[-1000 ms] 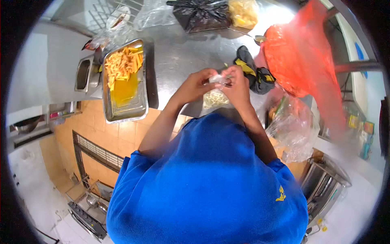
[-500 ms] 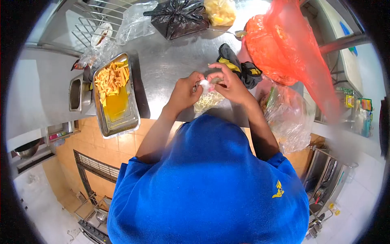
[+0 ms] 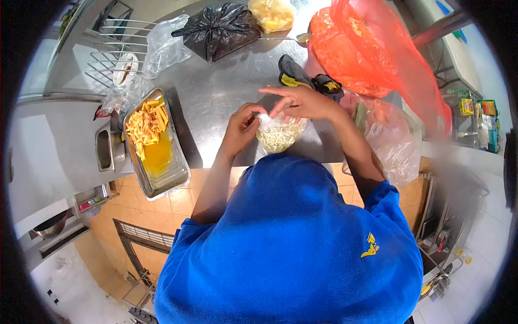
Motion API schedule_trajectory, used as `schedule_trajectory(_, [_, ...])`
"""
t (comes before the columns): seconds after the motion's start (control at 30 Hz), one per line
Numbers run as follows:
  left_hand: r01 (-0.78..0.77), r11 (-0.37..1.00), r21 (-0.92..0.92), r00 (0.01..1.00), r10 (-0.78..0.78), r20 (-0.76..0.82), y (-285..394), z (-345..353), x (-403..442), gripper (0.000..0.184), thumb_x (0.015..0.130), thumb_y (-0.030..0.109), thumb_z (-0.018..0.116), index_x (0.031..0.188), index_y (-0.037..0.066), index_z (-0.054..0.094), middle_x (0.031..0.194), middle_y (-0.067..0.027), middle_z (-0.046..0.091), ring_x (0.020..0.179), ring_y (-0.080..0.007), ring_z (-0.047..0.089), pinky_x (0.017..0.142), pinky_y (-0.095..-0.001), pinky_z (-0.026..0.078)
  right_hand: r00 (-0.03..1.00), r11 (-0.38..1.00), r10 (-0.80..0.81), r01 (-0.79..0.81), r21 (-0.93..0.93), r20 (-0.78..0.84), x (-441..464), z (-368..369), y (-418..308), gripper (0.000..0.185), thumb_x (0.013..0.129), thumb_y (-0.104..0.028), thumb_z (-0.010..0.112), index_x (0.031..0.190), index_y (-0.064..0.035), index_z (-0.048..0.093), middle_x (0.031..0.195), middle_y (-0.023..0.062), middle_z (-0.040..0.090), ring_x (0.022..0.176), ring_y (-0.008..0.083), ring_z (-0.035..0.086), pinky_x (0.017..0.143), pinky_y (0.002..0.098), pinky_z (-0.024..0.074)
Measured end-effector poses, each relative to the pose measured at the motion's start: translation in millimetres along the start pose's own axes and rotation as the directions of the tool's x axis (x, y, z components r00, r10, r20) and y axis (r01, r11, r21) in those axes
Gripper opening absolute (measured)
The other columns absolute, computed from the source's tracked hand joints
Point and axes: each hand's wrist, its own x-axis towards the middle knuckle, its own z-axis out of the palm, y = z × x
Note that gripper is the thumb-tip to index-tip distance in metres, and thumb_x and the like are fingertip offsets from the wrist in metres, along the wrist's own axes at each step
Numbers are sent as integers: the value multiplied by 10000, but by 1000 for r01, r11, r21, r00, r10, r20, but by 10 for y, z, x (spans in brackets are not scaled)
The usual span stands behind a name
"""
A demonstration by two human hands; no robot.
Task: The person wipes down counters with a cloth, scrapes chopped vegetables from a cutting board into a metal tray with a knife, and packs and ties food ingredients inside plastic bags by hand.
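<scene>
A clear plastic bag of bean sprouts (image 3: 279, 137) rests at the near edge of the steel table, right in front of my body. My left hand (image 3: 242, 128) pinches the gathered white plastic at the bag's upper left. Over the top of the bag is my right hand (image 3: 310, 102), its fingers stretched out and apart, with lower fingertips close to or touching the plastic. Whether those fingertips hold any of the plastic is hard to see. Just beyond the right hand lie dark grey and yellow gloves or cloths (image 3: 294, 73).
A metal tray (image 3: 181, 175) with orange-yellow strips and yellow liquid stands at left. Along the back are a black plastic bag (image 3: 218, 32), a bag of yellow pieces (image 3: 272, 15) and a spoon (image 3: 304, 38). At right are a large red bag (image 3: 345, 54) and a clear bag (image 3: 391, 140).
My right hand has opened out from its pinch at the knot, its fingers now stretching left over the bag. My left hand stays at the bag's top, and more of the sprouts shows.
</scene>
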Motion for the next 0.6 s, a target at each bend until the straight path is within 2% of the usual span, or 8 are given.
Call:
schedule_trajectory(0.03, [14, 999, -40, 1000, -13, 9, -4, -10, -9, 283, 801, -88, 498, 1044, 36, 573, 991, -23, 532, 780, -56, 496, 633, -195, 384, 998, 997, 64, -64, 48, 6, -14, -2, -36, 724, 773, 7, 590, 1414, -204, 327, 986, 54, 672, 691, 86, 600, 611, 223, 499])
schedule_trajectory(0.07, [28, 996, -80, 999, -27, 19, -11, -16, -20, 275, 808, -83, 501, 1046, 36, 572, 987, -12, 526, 782, -43, 484, 638, -190, 376, 999, 998, 47, -47, 29, 13, 1, 0, -13, 736, 773, -4, 599, 1418, -214, 315, 976, 54, 672, 675, 86, 600, 596, 226, 498])
schedule_trajectory(0.17, [15, 998, -55, 999, -13, 39, -58, -29, -23, 284, 845, -84, 435, 1092, 24, 524, 1034, -48, 550, 862, -84, 555, 722, -211, 433, 999, 997, -36, 36, -75, 4, 69, 21, 77, 770, 767, -32, 629, 1429, -235, 291, 943, 53, 670, 642, 88, 602, 565, 237, 496])
schedule_trajectory(0.23, [89, 993, -73, 996, -89, 4, 8, 13, -36, 261, 845, -72, 459, 1078, 24, 526, 981, -37, 569, 827, -72, 560, 706, -208, 436, 989, 969, -142, 133, -207, -31, 111, 68, 98, 791, 754, -43, 651, 1429, -239, 289, 918, 53, 668, 643, 91, 607, 565, 243, 499])
schedule_trajectory(0.33, [126, 986, -111, 984, -138, -109, 67, 109, -46, 230, 825, -63, 525, 1040, 17, 538, 892, -26, 586, 751, -50, 548, 648, -192, 425, 982, 954, -164, 134, -269, -91, 84, 137, 37, 838, 722, -35, 688, 1431, -237, 289, 890, 52, 651, 646, 81, 604, 580, 239, 497])
schedule_trajectory(0.43, [135, 981, -142, 964, -163, -210, 50, 197, -80, 186, 810, -45, 577, 985, 11, 549, 821, -22, 595, 719, -46, 552, 619, -184, 425, 971, 978, -189, 173, -113, -149, 71, 190, 178, 860, 704, -1, 693, 1432, -224, 291, 873, 42, 627, 662, 72, 602, 609, 233, 493])
schedule_trajectory(0.57, [152, 984, -92, 951, -171, -256, 214, 276, -76, 109, 806, -23, 610, 899, 6, 562, 782, -24, 601, 702, -46, 552, 608, -188, 431, 953, 979, -201, 193, -57, -225, 38, 260, 226, 862, 703, 29, 679, 1435, -191, 281, 845, 35, 597, 678, 66, 598, 632, 230, 489])
schedule_trajectory(0.6, [62, 988, -140, 960, -97, -263, 61, 260, -78, 80, 800, -15, 625, 851, 1, 565, 781, -26, 603, 700, -50, 552, 610, -191, 432, 946, 978, -208, 199, -61, -250, 37, 274, 210, 860, 703, 34, 674, 1436, -183, 279, 841, 35, 594, 683, 64, 597, 635, 229, 488])
